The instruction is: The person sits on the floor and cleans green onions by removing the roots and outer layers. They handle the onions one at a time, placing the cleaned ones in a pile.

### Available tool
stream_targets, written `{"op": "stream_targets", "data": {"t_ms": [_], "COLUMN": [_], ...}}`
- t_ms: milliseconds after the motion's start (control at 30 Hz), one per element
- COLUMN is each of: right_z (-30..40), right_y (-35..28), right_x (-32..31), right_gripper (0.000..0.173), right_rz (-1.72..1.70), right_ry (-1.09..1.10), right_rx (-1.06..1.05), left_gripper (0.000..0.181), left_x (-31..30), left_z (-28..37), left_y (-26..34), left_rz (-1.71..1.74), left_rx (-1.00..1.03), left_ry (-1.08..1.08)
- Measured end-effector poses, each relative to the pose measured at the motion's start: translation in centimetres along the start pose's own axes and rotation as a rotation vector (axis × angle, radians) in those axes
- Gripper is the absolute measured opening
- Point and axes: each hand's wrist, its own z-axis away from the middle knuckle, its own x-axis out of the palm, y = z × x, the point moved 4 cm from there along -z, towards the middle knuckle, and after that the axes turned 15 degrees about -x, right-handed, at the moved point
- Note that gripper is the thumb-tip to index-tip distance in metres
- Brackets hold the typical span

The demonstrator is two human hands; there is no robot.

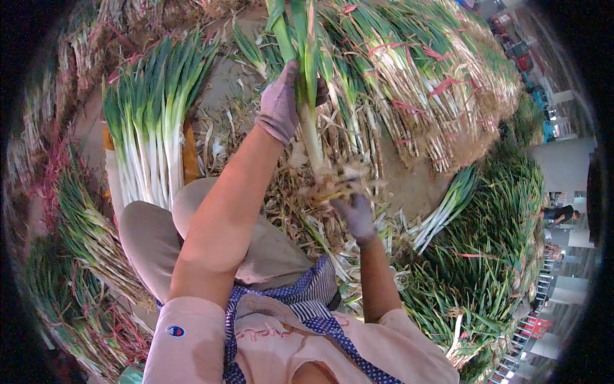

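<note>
My left hand (283, 103), in a thin gloved covering, is closed around the green leaves of a large green onion (312, 137). The stalk points down and its root end is blurred. My right hand (355, 216), also gloved, is just below that root end; blurred brown and yellowish outer leaves (336, 193) are at its fingertips, and whether it grips them cannot be told. At the left, cleaned green onions with white stalks (148, 163) lie in a neat row beside my knees. Peeled-off dry leaves (288, 192) litter the ground under both hands.
Bundles of soil-covered green onions tied with pink strips (407, 96) lie ahead and to the right. A small cleaned bunch (443, 211) rests beside a large green heap (484, 259). More bundles (96, 240) lie at the left. A person (560, 214) is far off at the right.
</note>
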Motion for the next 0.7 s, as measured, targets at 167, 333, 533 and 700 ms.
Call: {"op": "stream_targets", "data": {"t_ms": [167, 333, 533, 700], "right_z": [-11.0, -15.5, -14.5, -10.7], "right_y": [-4.8, -4.7, -5.2, -9.8], "right_x": [0.6, 3.4, 4.1, 0.7], "right_gripper": [0.043, 0.032, 0.014, 0.035], "right_rz": [-0.182, -0.264, -0.907, -0.047], "right_ry": [0.339, 0.531, 0.402, 0.428], "right_rx": [-0.211, -0.269, -0.331, -0.666], "left_gripper": [0.047, 0.038, 0.051, 0.038], "left_x": [0.8, 0.9, -0.4, 1.4], "left_z": [-1.0, 0.6, 1.2, 1.8], "left_y": [-1.7, -1.0, -1.3, -1.1], "left_rz": [-0.151, -0.049, -0.536, 0.119], "left_rx": [-0.071, -0.07, 0.065, -0.146], "left_ry": [0.072, -0.032, 0.269, 0.211]}}
